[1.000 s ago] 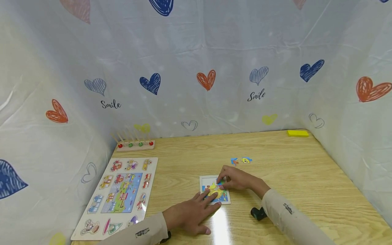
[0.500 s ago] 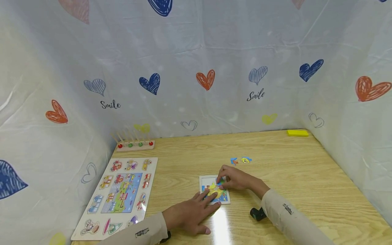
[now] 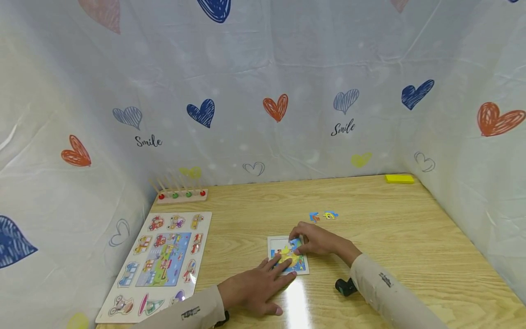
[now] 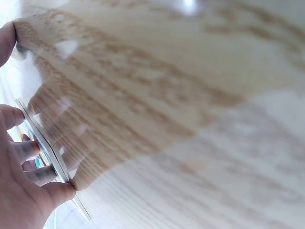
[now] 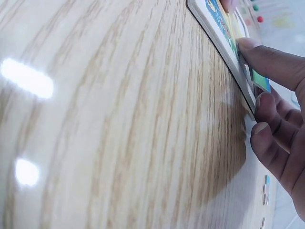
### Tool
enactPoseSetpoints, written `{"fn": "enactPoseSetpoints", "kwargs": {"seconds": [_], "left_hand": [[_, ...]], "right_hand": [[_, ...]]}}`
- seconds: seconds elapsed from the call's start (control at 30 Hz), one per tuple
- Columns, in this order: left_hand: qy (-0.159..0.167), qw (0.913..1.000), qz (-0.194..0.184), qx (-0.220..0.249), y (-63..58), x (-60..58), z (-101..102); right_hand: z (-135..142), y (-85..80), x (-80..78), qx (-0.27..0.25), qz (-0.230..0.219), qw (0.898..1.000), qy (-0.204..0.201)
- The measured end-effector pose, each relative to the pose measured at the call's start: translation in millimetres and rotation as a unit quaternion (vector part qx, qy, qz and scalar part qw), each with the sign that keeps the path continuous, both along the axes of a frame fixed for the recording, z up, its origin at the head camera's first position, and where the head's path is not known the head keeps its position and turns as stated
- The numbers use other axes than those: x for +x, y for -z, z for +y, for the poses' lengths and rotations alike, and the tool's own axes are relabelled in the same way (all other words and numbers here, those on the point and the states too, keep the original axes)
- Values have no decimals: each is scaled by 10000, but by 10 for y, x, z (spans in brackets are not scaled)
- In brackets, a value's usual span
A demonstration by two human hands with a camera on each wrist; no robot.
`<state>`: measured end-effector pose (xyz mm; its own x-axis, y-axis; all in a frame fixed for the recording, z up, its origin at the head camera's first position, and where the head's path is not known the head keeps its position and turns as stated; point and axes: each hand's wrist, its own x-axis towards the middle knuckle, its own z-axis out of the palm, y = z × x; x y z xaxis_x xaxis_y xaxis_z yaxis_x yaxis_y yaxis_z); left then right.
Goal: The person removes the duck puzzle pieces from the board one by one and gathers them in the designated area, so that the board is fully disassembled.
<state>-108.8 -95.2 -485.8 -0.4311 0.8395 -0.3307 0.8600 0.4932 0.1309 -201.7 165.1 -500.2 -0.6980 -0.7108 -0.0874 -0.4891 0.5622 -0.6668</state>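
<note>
A small framed jigsaw puzzle [image 3: 269, 249] with a yellow figure on blue lies on the table before me. My left hand [image 3: 256, 289] rests on its near left part, fingers spread and straight; the left wrist view shows fingertips along the frame's edge. At the far right corner, my right hand [image 3: 315, 240] pinches a blue and green puzzle piece [image 5: 261, 82] between thumb and fingers. That piece is tilted up from the frame in the right wrist view. Its fit is partly hidden by the fingers. Pale backing shows in the puzzle's far left part.
Two loose puzzle pieces, one with orange [image 3: 314, 216] and one with yellow [image 3: 330, 214], lie beyond my right hand. A large white picture board [image 3: 164, 293] lies at the left. Behind it stands a peg rack [image 3: 181, 196]. A yellow block [image 3: 399, 178] sits far right.
My right fingertips have shifted slightly left at the puzzle's corner, and more of the blue piece shows beneath them. The left hand has stayed in place.
</note>
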Motion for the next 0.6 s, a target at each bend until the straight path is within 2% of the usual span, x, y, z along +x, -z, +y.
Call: {"fn": "enactPoseSetpoints", "kwargs": {"seconds": [0.27,0.6], "left_hand": [[-48,9999,-134,-5,-41,9,4],[-70,9998,-175,39,-16,6,8]], "right_hand": [[-6,33,-7,-267,-391,9989,-10],[-28,12,17,-372,-264,9990,9]]}}
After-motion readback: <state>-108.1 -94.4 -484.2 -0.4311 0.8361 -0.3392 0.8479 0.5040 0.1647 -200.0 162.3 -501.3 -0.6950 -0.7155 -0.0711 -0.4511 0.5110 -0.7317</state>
